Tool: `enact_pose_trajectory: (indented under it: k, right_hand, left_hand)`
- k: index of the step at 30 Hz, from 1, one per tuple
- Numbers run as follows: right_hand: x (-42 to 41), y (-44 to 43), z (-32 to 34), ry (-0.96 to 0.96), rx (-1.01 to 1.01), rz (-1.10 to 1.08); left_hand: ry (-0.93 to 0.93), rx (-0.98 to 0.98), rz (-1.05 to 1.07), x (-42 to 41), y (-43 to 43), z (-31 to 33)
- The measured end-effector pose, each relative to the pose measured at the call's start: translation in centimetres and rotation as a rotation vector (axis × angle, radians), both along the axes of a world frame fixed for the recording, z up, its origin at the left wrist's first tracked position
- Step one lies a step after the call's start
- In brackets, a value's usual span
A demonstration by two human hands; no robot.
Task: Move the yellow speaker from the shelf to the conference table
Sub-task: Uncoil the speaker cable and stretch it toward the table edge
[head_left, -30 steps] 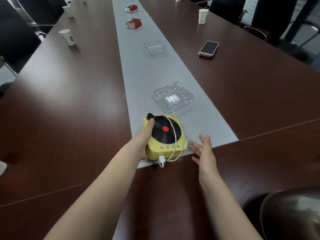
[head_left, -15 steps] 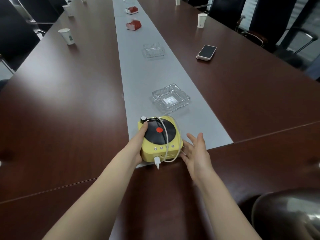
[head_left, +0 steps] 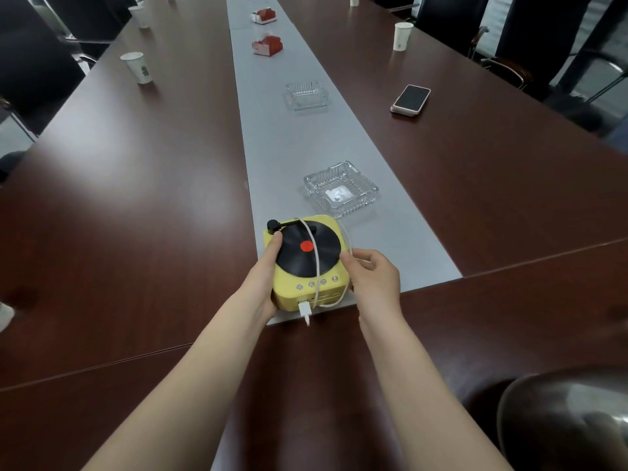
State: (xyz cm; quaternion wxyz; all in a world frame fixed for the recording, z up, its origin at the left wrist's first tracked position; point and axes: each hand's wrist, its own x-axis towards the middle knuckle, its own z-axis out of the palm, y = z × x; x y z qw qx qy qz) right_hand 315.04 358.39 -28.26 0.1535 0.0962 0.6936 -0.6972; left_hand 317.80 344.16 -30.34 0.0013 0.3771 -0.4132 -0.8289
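yellow plastic is seen at the near end of the grey runner [head_left: 299, 137], where the yellow speaker [head_left: 307, 263] rests on the conference table [head_left: 136, 198], so the placing looks as good as done. the left hand [head_left: 263, 283] is wrapped round the speaker's left side, thumb on the top edge by the black tonearm [head_left: 289, 226]; the right hand [head_left: 372, 280] is pressed to the right side with its fingers curled together, apparently pinching the white cable [head_left: 316, 263] that is looped over the black disc. the risk is judged to lie in that cable: its plug [head_left: 304, 310] hangs loose over the runner's front edge, and if the loop is caught by a finger as the hands are drawn away, the speaker could be dragged or tipped. the runner could also be rucked if the speaker is slid rather than lifted. the glass ashtray [head_left: 341, 189] stands just beyond the speaker and could be knocked if it is pushed forward.
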Motion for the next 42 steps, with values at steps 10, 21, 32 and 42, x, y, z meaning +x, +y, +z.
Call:
enact_pose_trajectory:
  k: [10,21,32,42]
  right_hand:
    - [-1.0,0.9,0.7,-0.062,-0.002,-0.051]
    - [-3.8,1.9,3.8,-0.146,0.008,0.074]
    - [-7.2,5.4,4.4,-0.232,-0.064,-0.042]
    - [-8.7,8.4,2.0,-0.405,-0.046,-0.092]
  left_hand:
    - [0.006,0.07,-0.005,0.6,0.3,0.3]
    - [0.022,0.023,0.006,1.4,-0.3,1.7]
    - [0.031,-0.033,-0.045,2.8,-1.4,2.7]
    - [0.049,-0.092,-0.091,3.3,-2.4,3.7]
